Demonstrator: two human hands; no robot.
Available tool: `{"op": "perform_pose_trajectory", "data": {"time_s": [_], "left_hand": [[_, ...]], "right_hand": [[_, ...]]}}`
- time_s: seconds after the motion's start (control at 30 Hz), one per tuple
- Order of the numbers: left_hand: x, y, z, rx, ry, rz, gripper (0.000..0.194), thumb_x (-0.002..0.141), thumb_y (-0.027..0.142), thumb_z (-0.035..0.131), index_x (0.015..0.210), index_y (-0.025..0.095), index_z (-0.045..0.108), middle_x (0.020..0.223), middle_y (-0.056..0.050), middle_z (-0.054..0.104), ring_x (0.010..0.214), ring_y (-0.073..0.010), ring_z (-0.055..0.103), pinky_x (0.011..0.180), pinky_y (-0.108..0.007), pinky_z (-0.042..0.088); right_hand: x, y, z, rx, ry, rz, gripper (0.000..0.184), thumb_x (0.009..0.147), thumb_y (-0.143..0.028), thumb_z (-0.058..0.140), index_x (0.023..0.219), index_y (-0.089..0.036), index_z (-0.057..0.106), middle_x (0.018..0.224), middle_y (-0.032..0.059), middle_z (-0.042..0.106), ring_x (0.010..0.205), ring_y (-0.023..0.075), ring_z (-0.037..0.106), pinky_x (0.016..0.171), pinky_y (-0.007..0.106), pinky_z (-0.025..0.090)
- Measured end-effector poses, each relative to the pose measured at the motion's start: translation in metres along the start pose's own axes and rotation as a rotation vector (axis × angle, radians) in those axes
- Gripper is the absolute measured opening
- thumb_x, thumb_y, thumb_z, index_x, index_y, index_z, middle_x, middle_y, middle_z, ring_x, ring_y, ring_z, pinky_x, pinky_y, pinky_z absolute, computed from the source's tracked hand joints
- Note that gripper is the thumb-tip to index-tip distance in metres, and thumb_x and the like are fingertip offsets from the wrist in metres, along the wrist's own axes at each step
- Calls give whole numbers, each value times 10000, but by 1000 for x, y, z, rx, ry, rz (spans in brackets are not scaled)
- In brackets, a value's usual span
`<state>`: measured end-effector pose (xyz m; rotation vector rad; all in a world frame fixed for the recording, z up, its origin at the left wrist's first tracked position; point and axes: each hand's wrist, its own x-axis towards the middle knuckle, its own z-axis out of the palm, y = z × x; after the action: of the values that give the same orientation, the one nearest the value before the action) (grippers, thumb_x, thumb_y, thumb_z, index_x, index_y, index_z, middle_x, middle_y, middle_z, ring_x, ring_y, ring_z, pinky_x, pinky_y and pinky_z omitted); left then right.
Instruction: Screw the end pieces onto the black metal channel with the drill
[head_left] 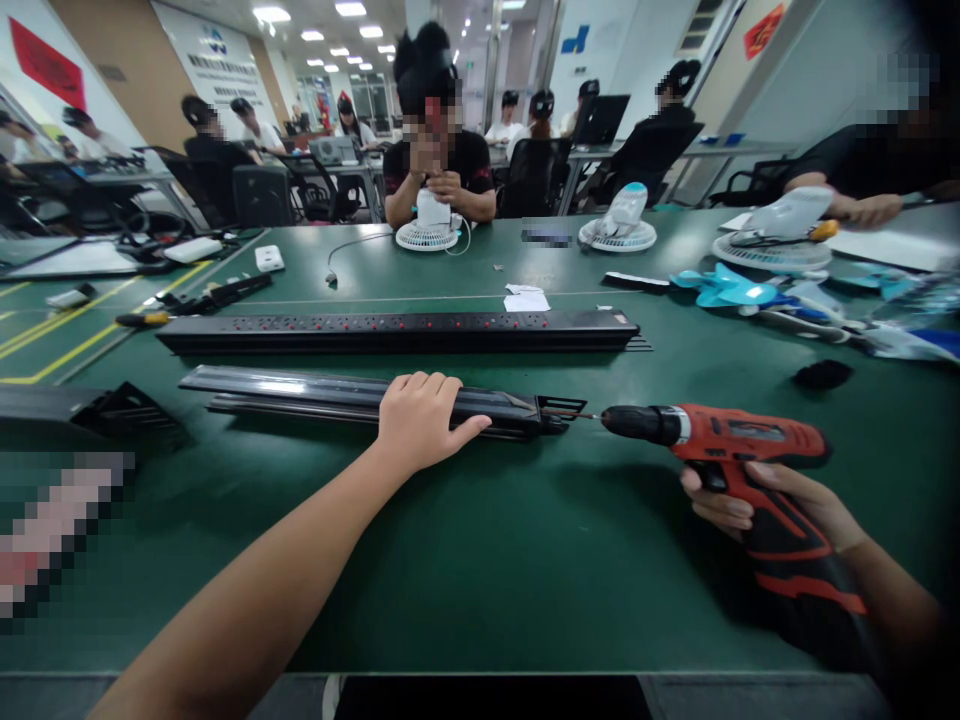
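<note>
My left hand (421, 418) is wrapped over a long black metal profile (300, 387) that lies across the green table, pressing it from above. At the profile's right end sits a black end piece with an open frame (564, 408). My right hand (795, 500) grips a red and black cordless drill (750, 435) by its handle. The drill points left, and its long thin bit reaches the end piece; whether the tip sits in a screw cannot be made out. Just beyond lies a long black power strip (397, 333) with red dots along its top.
Another black profile (52, 405) lies at the left edge. A screwdriver (142, 320) is behind it. Across the green table (480, 560), a person handles a white fan (427, 235). Other fan parts, blue blades (724, 288) and a black tuft (823, 375) lie to the right.
</note>
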<state>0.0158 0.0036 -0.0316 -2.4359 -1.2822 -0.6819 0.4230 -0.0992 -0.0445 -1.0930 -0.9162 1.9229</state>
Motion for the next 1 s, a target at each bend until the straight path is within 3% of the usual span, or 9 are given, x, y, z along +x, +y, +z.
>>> {"op": "perform_pose_trajectory", "data": {"time_s": [0.27, 0.47, 0.73, 1.0], "left_hand": [[0, 0, 0, -9, -1, -1, 623, 969, 731, 436, 1077, 184, 714, 951, -110, 744, 898, -303, 675, 821, -449, 470], [0, 0, 0, -2, 0, 3, 642, 969, 738, 430, 1074, 174, 718, 954, -108, 742, 899, -301, 673, 823, -451, 476], [0, 0, -1, 11, 3, 15, 681, 972, 741, 422, 1161, 156, 713, 1000, -113, 751, 926, -305, 678, 837, -451, 474], [2, 0, -2, 13, -32, 0, 689, 964, 763, 403, 1066, 160, 720, 958, -105, 737, 895, -297, 666, 828, -445, 468]], "right_hand": [[-2, 3, -4, 18, 41, -10, 436, 585, -630, 572, 750, -227, 571, 569, -9, 461, 456, 102, 366, 396, 248, 380], [-1, 5, -6, 76, 94, -58, 567, 517, -710, 586, 844, -247, 562, 678, 9, 494, 529, 131, 450, 484, 278, 475], [-1, 4, -6, 55, 72, 5, 460, 539, -640, 611, 745, -235, 544, 681, 5, 479, 543, 122, 441, 484, 256, 482], [-1, 2, -5, 48, 41, 24, 449, 538, -640, 606, 725, -234, 570, 656, 1, 476, 522, 115, 427, 427, 237, 464]]}}
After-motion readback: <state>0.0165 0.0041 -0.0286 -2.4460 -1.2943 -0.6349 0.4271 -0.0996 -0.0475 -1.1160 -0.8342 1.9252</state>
